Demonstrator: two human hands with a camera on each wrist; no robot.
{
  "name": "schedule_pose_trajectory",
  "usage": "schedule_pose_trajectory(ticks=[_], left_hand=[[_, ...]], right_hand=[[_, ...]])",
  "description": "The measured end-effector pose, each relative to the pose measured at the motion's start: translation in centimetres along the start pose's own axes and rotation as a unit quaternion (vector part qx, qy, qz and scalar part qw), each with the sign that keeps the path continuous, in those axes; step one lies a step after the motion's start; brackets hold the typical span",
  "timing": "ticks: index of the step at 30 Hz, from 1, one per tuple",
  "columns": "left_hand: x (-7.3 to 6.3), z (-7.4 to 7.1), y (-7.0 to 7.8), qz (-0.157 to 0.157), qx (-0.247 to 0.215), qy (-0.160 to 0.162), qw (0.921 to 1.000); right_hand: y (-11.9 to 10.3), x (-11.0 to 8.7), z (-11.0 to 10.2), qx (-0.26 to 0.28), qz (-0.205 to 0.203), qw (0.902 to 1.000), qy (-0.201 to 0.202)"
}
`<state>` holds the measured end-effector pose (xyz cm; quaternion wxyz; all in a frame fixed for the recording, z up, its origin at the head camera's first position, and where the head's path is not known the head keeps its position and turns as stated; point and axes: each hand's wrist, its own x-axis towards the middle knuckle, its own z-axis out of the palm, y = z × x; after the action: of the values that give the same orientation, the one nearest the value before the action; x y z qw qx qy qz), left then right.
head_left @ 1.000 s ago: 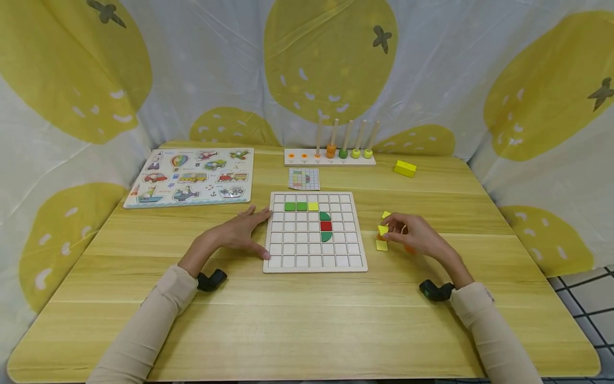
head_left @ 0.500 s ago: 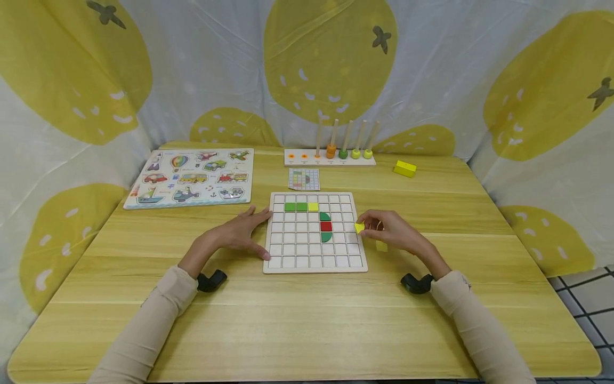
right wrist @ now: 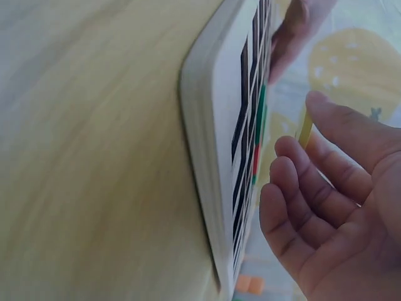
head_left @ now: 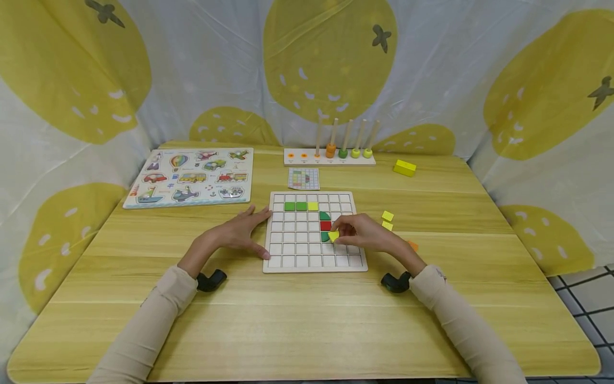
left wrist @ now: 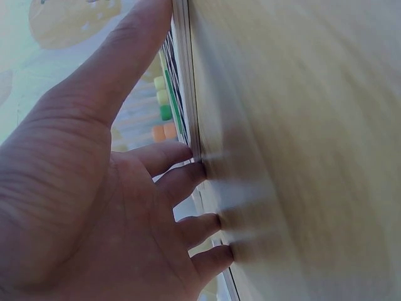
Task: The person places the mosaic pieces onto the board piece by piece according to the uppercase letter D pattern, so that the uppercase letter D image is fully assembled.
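A white grid board point(head_left: 293, 249) lies at the middle of the table. My left hand point(head_left: 238, 233) touches its left edge, thumb and fingers spread; in the left wrist view the fingertips meet the tabletop along the board's side. Over the right half of the board, my right hand point(head_left: 365, 234) pinches a yellow tile point(head_left: 333, 236) between thumb and fingers. That tile overlaps the lower green rounded tile point(head_left: 324, 237) in the head view. Above it sit a red tile point(head_left: 326, 226) and another green rounded tile point(head_left: 324, 215). Two green square tiles point(head_left: 295, 206) and a yellow one point(head_left: 313, 206) form a row.
Loose yellow tiles point(head_left: 387, 216) and an orange piece point(head_left: 413, 245) lie right of the board. Behind it are a pattern card point(head_left: 304, 179) and a peg counter point(head_left: 330, 157). A vehicle puzzle point(head_left: 192, 186) is at the back left, a yellow block point(head_left: 405, 168) at the back right.
My right hand has carried the yellow tile left, from the loose pieces to over the board. The left hand has stayed at the board's edge.
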<state>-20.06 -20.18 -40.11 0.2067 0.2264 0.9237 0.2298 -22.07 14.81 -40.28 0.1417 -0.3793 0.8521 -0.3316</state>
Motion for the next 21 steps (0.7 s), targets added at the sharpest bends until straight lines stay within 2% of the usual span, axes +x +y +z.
schedule_pose_trajectory(ticks=[9,21], left_hand=[[-0.2,0.0,0.0,0.006,-0.006,0.002,1.0],[-0.1,0.1,-0.3,0.003,-0.002,0.001,1.0]], right_hand=[[-1.4,1.2,1.0,-0.008,-0.017,0.9996,-0.02],[-2.4,2.4,2.0,-0.057,-0.034,0.997,-0.041]])
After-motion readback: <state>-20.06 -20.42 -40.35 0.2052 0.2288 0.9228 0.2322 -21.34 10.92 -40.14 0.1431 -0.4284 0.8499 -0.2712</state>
